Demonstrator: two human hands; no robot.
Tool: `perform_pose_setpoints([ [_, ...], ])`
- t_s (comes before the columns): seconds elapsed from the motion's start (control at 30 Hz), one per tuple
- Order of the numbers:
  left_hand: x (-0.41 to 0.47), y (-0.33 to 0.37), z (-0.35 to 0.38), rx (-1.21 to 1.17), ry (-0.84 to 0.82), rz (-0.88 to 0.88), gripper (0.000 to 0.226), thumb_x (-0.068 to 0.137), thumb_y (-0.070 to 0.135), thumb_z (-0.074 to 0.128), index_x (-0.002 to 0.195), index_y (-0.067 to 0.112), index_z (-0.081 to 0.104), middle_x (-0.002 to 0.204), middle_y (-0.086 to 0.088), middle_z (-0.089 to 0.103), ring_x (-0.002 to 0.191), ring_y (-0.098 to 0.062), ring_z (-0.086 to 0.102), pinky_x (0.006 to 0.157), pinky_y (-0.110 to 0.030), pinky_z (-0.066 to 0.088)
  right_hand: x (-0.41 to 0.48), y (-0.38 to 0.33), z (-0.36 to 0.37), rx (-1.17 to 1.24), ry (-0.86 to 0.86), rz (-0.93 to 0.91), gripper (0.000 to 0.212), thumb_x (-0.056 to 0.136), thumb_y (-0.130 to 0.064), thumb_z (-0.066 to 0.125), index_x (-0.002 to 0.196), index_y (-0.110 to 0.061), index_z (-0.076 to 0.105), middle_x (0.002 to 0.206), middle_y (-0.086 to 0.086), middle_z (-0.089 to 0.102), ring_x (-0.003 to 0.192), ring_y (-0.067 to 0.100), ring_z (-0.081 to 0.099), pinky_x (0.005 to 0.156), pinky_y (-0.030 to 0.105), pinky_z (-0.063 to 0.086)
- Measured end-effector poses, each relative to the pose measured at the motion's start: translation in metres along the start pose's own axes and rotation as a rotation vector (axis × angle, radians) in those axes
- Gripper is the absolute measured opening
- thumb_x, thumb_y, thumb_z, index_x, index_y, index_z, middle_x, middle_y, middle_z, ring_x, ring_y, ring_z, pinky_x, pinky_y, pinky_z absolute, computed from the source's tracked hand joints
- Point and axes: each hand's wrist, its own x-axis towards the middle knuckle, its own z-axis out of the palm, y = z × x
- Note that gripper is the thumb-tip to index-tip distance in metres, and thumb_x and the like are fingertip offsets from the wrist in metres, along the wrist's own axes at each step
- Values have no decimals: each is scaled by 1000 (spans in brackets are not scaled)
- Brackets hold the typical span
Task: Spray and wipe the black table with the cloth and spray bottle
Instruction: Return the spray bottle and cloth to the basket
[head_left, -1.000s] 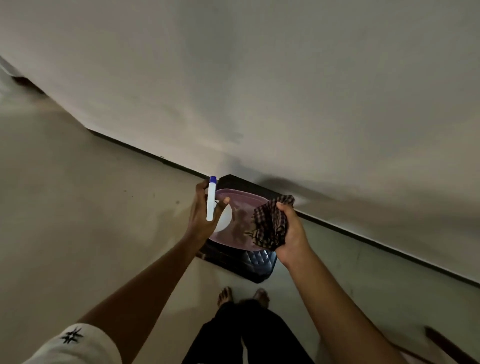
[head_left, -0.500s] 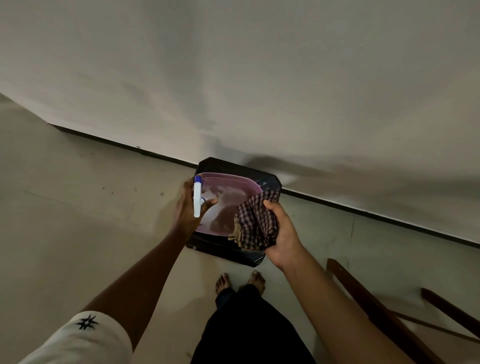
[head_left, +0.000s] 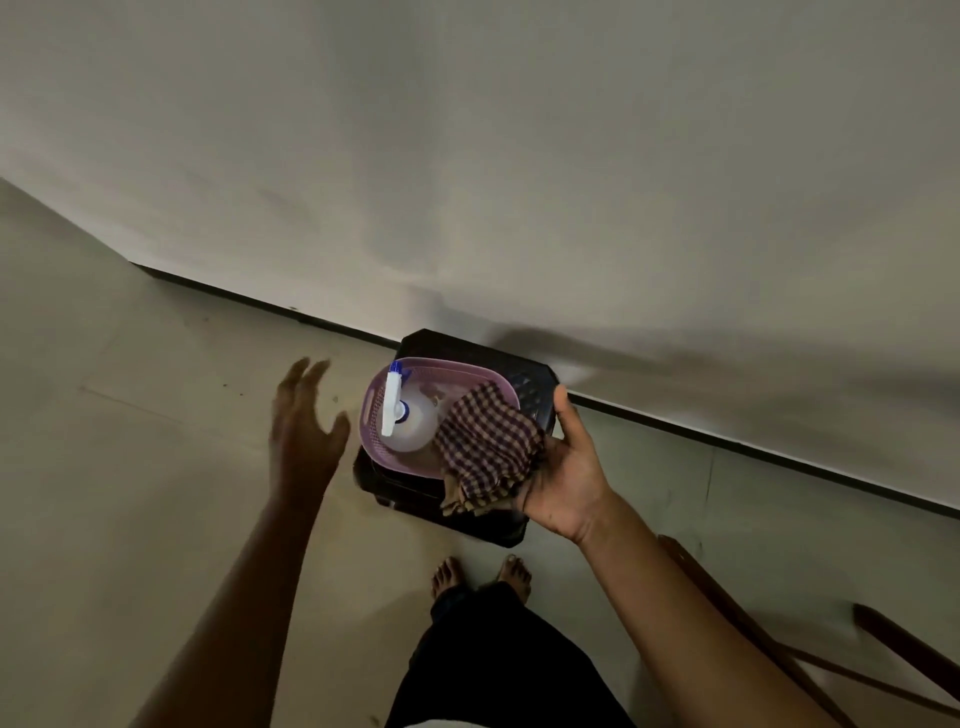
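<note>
Spray bottle (head_left: 410, 428) and cloth (head_left: 488, 447) wait at the small black table (head_left: 524, 376) by the wall: the left hand (head_left: 306, 431) hangs open and empty, fingers spread, just left of the pink basket (head_left: 447, 364) where the bottle stands upright. Likely light, stiff plastic with sloshing liquid, it looks best taken at the neck under the trigger. At right, the right hand (head_left: 571, 467) holds the soft, limp checked cloth bunched over the basket's edge, ready to fold into a pad.

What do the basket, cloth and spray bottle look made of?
Basket: likely plastic, glossy translucent lilac with slotted walls. Cloth: woven fabric, matte, checked, hanging in limp folds. Spray bottle: probably translucent plastic, with smooth white-and-blue nozzle.
</note>
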Motion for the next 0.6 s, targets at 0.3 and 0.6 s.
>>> perform_pose_setpoints([
  [0.3,-58,104,28,-1098,-644,-879,59,81,46,62,131,16,50,124,-7,62,113,-26,58,95,-43,49,11,-15,-10,-355,57,131,80,59,-40,88,127,-9,59,119,19,65,109,34,62,91,47,53],
  [0.6,-32,95,92,-624,-324,-788,11,97,20,48,104,20,56,97,4,63,93,-13,60,77,-31,54,90,5,-10,-1104,739,-163,41,91,-13,56,131,-13,48,123,11,59,107,26,59,77,28,46],
])
